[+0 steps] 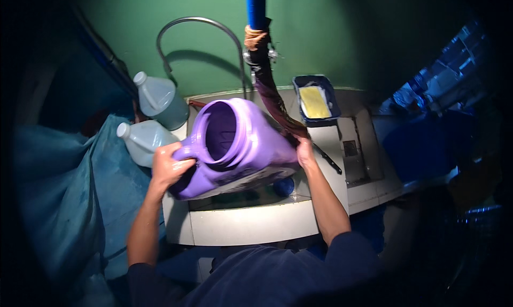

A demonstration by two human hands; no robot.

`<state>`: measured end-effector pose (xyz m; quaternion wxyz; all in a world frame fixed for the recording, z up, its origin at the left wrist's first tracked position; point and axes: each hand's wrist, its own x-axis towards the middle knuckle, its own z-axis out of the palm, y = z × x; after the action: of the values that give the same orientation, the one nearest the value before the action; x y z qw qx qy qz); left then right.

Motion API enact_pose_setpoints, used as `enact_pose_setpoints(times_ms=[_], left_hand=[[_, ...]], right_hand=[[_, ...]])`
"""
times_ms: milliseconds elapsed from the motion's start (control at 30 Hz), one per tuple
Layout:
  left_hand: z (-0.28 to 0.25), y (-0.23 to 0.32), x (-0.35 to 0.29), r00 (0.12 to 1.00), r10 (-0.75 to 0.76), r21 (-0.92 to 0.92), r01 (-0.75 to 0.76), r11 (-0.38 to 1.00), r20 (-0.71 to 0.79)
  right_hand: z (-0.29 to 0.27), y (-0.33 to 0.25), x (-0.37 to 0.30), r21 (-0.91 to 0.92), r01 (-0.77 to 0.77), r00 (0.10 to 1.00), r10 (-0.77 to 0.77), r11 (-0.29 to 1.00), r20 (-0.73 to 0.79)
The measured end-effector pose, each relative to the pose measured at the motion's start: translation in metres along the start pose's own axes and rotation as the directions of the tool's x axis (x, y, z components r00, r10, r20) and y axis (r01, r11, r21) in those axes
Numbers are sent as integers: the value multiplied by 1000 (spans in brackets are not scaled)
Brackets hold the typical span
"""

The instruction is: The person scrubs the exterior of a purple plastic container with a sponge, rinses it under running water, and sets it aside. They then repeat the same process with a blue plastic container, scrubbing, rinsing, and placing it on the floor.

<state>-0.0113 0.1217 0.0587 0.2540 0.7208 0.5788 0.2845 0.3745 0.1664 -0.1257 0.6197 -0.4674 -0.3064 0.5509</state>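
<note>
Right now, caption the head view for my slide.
Purple jug tilted over a sink, left hand on handle, right hand at opposite end.

The person wore a dark navy shirt (256,277) that filled the bottom centre of the frame, its matte cloth broken by soft creases. The left sleeve (141,279), at lower left, sank almost to black (the light there was poor), while the right sleeve (352,258), at lower right, read a little bluer. Both ended near the elbow, leaving the slim left forearm (143,229), right forearm (327,200), left hand (168,168) and right hand (305,154) bare.
</note>
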Motion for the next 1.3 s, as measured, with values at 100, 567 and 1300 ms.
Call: enact_pose_setpoints(times_ms=[100, 567, 1300], left_hand=[[37, 15, 10, 985, -144, 231, 118, 966, 97], [171, 36, 42, 849, -259, 22, 281, 960, 460], [206, -112, 20, 912, 277, -716, 26, 698, 304]], right_hand=[[25, -44, -29, 100, 156, 973, -170, 983, 154], [74, -22, -100, -629, 28, 982, 95, 777, 162], [108, -364, -130, -778, 67, 845, 380, 624, 377]])
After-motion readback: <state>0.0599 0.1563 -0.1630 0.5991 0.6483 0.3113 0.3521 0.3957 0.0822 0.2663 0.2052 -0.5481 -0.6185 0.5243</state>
